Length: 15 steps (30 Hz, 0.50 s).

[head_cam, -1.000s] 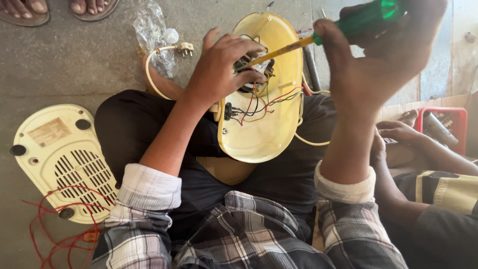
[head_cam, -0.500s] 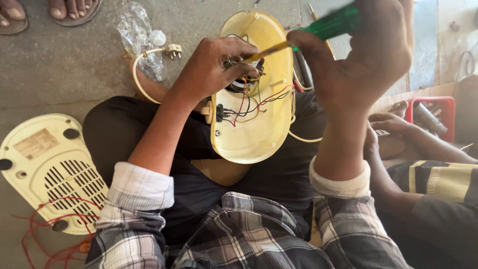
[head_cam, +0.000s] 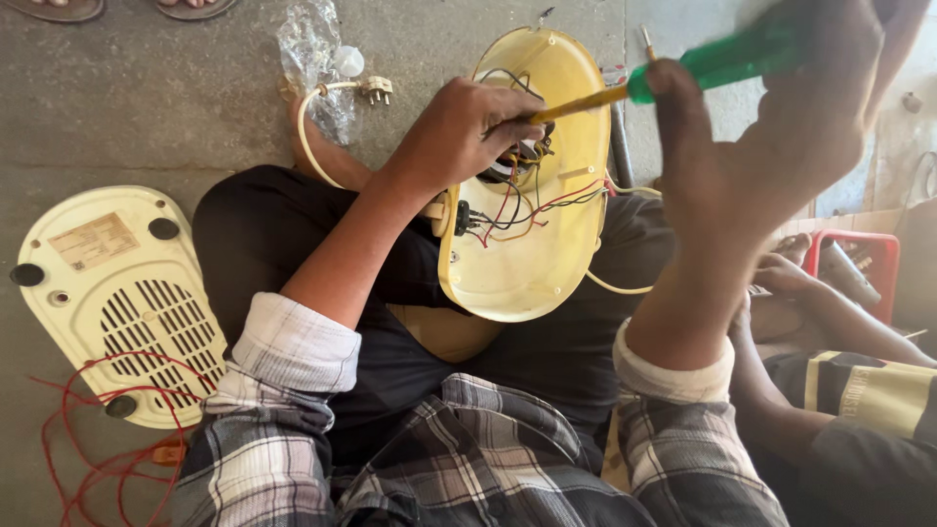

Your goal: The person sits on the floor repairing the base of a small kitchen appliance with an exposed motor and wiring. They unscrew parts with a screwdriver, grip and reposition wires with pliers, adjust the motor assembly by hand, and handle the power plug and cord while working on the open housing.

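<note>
Head view: one oval cream plastic shell (head_cam: 527,263) rests on the person's lap, its smooth hollow turned up, with thin red, black and yellow wires (head_cam: 522,205) crossing inside. The left hand (head_cam: 468,132) curls closed on the cluster of parts near its top. The right hand (head_cam: 771,127) is wrapped tight around one screwdriver (head_cam: 722,63) with a translucent green handle and yellow shaft. One slotted cream cover (head_cam: 117,303) lies on the concrete floor (head_cam: 146,107) beside looped red wire (head_cam: 88,459).

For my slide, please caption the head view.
Left hand steadies open yellow housing; right hand drives green screwdriver.
</note>
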Motion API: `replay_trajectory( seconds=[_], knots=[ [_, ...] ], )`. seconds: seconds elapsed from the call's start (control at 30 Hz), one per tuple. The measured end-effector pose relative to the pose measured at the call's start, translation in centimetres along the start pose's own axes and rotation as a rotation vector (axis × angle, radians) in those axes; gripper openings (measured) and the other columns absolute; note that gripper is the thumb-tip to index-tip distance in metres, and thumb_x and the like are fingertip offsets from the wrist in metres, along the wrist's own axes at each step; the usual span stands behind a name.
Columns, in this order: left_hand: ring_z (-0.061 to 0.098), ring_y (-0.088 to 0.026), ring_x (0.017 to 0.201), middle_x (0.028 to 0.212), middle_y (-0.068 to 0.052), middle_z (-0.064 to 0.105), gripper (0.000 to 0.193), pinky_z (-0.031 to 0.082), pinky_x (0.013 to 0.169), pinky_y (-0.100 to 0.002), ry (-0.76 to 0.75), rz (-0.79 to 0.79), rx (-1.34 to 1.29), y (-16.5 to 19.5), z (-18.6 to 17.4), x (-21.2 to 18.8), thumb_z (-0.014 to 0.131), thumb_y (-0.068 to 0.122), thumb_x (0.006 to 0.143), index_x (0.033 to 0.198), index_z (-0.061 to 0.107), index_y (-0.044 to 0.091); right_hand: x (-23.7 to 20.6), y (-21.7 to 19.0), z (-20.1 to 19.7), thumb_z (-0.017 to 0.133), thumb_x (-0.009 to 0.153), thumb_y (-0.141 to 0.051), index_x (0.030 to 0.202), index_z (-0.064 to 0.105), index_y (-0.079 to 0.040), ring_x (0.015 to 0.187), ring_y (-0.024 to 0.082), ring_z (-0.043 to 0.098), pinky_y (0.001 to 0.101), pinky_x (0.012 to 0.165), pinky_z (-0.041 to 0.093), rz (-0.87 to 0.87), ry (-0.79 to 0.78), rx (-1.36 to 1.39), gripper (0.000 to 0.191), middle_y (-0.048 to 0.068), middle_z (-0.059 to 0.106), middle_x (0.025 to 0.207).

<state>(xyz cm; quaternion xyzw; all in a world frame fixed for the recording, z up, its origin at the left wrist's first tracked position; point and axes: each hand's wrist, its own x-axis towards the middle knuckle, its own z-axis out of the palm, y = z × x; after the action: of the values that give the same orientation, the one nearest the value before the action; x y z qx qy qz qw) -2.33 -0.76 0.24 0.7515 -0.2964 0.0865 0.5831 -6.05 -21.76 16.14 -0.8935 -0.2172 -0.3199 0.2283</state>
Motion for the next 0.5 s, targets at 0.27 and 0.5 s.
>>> replay_trajectory(
  seconds=[0.27, 0.5],
  knots=[
    [0.075, -0.021, 0.074, 0.089, -0.012, 0.077, 0.028, 0.056, 0.067, -0.034, 0.007, 0.064, -0.012, 0.6, -1.1, -0.3, 0.082, 0.020, 0.090, 0.109, 0.076, 0.000, 0.6, -0.9, -0.7, 0.080, 0.102, -0.034, 0.131, 0.060, 0.004, 0.099, 0.019, 0.079, 0.0303, 0.085, 0.064, 0.131, -0.143, 0.262, 0.052, 0.013, 0.076, 0.111],
    [0.077, -0.021, 0.082, 0.099, -0.012, 0.078, 0.025, 0.057, 0.073, -0.032, -0.069, -0.025, -0.030, 0.5, -1.6, -0.7, 0.076, 0.012, 0.098, 0.122, 0.075, 0.003, 1.3, -2.7, -2.0, 0.076, 0.106, -0.024, 0.130, 0.062, 0.001, 0.099, 0.021, 0.077, 0.0286, 0.085, 0.061, -0.010, -0.195, 0.077, 0.038, 0.011, 0.073, 0.112]
  ],
)
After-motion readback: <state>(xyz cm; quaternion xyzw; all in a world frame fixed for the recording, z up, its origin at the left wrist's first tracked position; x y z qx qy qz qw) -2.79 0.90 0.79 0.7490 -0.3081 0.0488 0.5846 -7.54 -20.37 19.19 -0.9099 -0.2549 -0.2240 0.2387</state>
